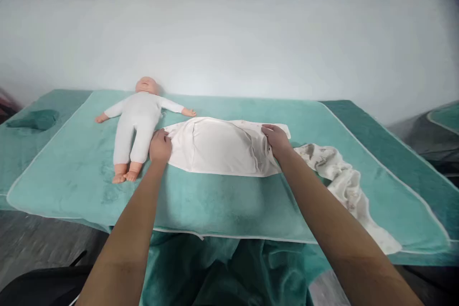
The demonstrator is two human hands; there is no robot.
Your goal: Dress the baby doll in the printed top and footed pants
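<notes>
A white cloth point(222, 146), partly folded and possibly a baby garment, is spread across the middle of the table. My left hand point(160, 146) is closed on its left end, close beside the doll's leg. At the right end, my right hand point(276, 140) grips the fabric between thumb and fingers. The baby doll point(141, 107), with a white cloth body, lies on its back to the left with its arms spread. Its left-side feet point toward me, and one outstretched hand is near the cloth's upper left corner.
A crumpled, patterned white cloth point(346, 179) trails toward the front right, partly behind my right forearm. A green blanket point(215, 205) covers the table, with its front edge hanging down. A white wall point(229, 43) stands behind. A dark green bunched piece point(34, 119) lies far left.
</notes>
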